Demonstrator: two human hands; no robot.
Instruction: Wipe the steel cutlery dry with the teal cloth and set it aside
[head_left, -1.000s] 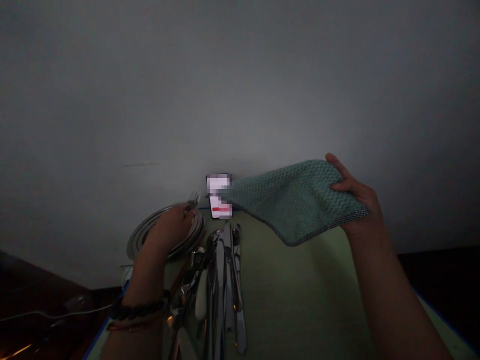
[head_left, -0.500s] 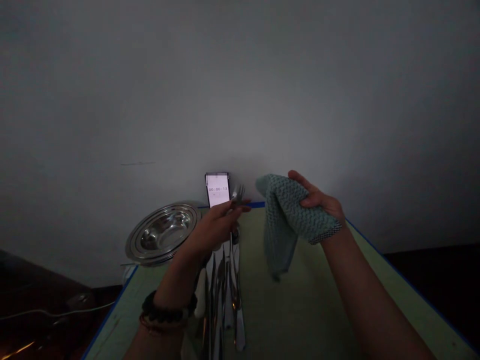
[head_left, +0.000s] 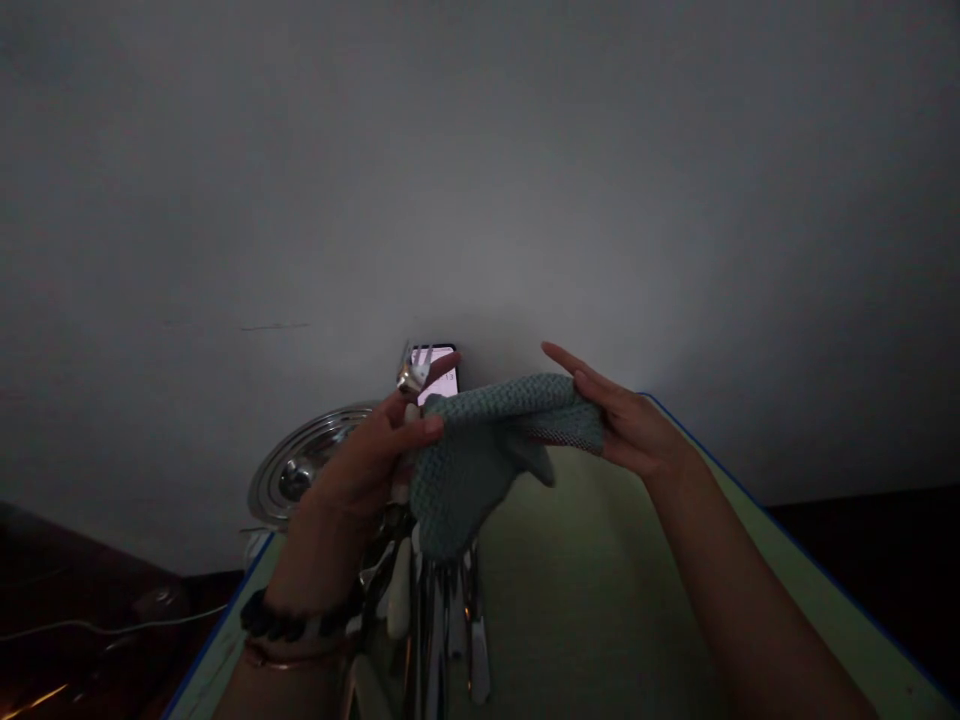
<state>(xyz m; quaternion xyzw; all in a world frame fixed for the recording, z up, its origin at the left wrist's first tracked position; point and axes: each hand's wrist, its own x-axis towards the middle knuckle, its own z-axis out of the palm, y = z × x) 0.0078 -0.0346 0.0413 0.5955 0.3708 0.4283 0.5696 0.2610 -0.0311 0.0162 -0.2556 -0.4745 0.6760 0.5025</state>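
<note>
My left hand [head_left: 364,455] is closed around a fork [head_left: 414,377], tines pointing up, its handle partly hidden by the fingers and the cloth. The thumb of that hand lies against the left end of a grey-green textured cloth [head_left: 469,475]. My right hand [head_left: 634,425] grips the cloth's other end between thumb and fingers, index finger stretched out. The cloth spans the gap between both hands and hangs down in a fold. Below it, several pieces of cutlery [head_left: 437,640] lie in a heap on the green table [head_left: 585,600], their far ends covered by the cloth.
Shiny metal bowls [head_left: 264,487], stacked, stand at the table's back left, partly behind my left hand. A phone [head_left: 445,385] with a lit screen leans on the grey wall [head_left: 480,180]. Blue tape [head_left: 757,505] edges the table. A white cable [head_left: 112,628] runs at lower left.
My left hand has moved left and turned the fork more upright. My right hand has carried the cloth left, so its end now meets my left hand.
</note>
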